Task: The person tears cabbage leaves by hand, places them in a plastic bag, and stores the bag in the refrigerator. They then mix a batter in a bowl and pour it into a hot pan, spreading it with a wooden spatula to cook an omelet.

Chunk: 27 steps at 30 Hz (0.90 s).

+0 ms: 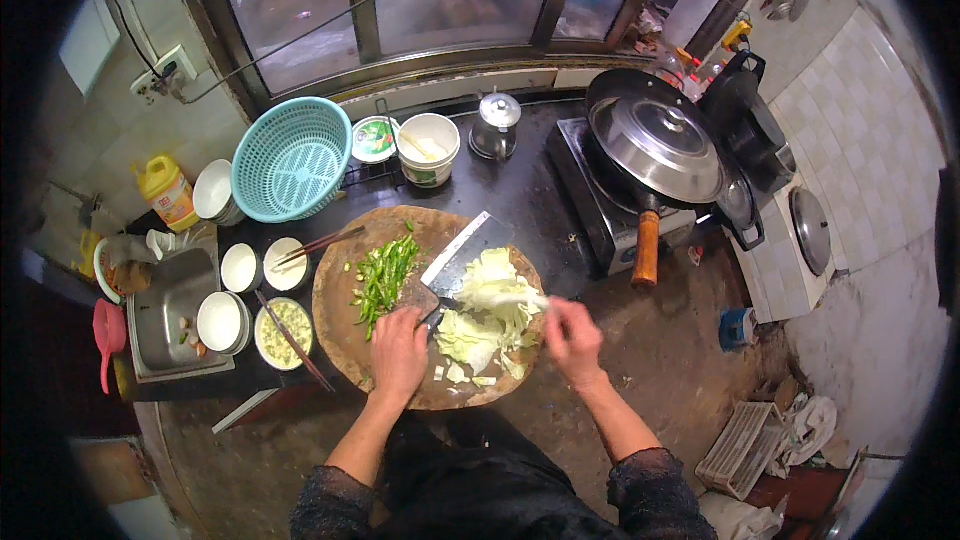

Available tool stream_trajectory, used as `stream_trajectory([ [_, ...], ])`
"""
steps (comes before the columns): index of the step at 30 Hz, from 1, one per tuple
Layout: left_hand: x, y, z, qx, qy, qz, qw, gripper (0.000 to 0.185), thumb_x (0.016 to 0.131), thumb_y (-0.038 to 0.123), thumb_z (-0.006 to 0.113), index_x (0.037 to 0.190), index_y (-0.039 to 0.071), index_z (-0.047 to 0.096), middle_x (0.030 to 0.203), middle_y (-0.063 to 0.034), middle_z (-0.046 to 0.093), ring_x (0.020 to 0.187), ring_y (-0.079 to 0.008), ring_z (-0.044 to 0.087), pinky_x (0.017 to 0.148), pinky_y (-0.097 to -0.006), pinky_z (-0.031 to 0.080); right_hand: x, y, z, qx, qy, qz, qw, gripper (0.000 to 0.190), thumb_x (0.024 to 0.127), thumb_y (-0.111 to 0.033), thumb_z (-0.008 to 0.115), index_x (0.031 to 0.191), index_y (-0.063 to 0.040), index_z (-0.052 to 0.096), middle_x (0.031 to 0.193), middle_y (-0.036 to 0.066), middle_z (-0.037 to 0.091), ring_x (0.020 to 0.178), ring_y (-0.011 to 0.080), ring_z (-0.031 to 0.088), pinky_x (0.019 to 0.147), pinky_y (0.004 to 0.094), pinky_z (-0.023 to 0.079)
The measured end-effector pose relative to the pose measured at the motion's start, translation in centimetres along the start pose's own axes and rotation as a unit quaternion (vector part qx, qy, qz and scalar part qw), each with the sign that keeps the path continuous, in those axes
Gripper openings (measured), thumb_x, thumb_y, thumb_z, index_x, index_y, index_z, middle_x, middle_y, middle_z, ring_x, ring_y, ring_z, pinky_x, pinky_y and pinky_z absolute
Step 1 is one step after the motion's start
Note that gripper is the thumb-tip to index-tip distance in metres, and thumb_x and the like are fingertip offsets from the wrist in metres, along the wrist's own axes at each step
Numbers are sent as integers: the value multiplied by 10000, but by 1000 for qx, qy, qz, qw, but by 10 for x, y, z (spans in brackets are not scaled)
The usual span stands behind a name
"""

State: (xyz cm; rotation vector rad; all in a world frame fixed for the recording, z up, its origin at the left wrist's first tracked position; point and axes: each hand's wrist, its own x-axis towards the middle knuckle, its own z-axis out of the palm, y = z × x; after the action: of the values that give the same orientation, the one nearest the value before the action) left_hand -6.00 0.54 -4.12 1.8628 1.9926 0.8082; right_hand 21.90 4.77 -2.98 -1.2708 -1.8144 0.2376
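A round wooden chopping board [337,322] lies in front of me on the black counter. My left hand [400,356] rests over its near side, gripping the dark handle of a cleaver [461,255] whose wide blade lies flat on the wood. Between the fingers of my right hand [576,341], at the board's right edge, is a pale, blurred cabbage leaf [525,301]. More torn cabbage [469,341] is heaped below the blade, with small cut bits near the front rim. Sliced green chili peppers [384,274] form a pile left of the cleaver.
Left of the board stand white bowls [221,321], chopsticks [319,246], a bowl of chopped pale food [285,334] and a steel sink [161,322]. Behind are a blue plastic basket [292,161] and a white tub [429,142]. A lidded wok [667,150] sits on a stove, its wooden handle [646,247] jutting towards me.
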Motion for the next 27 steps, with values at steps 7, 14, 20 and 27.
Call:
stream_trajectory([
  [7,-7,-13,18,86,-68,7,994,483,790,224,773,1203,53,591,1046,-154,566,1023,-346,538,860,-447,441,-35,-20,5,-102,-237,-94,962,449,771,-278,797,1135,-80,623,1084,110,649,931,294,624,734,374,464],
  [14,11,-9,15,59,-37,-32,997,370,734,120,690,1066,-1,581,965,-189,592,920,-377,586,797,-498,484,58,-4,37,-25,-279,-60,958,1061,671,-554,830,1490,-74,356,1493,223,392,1397,410,359,1104,505,332],
  [20,1,-7,3,-3,-15,-43,999,388,765,122,649,1124,3,565,1018,-189,592,981,-368,576,825,-501,482,24,-1,58,-7,-396,3,918,993,715,-527,809,1460,-33,376,1434,233,442,1354,407,394,1124,509,307],
  [27,-36,-7,-14,9,6,-29,1000,242,858,217,687,1018,56,604,993,-131,602,980,-331,553,817,-452,448,21,-34,50,-79,-281,-57,955,787,742,-420,807,1354,-35,495,1302,186,541,1262,368,472,1024,487,384],
])
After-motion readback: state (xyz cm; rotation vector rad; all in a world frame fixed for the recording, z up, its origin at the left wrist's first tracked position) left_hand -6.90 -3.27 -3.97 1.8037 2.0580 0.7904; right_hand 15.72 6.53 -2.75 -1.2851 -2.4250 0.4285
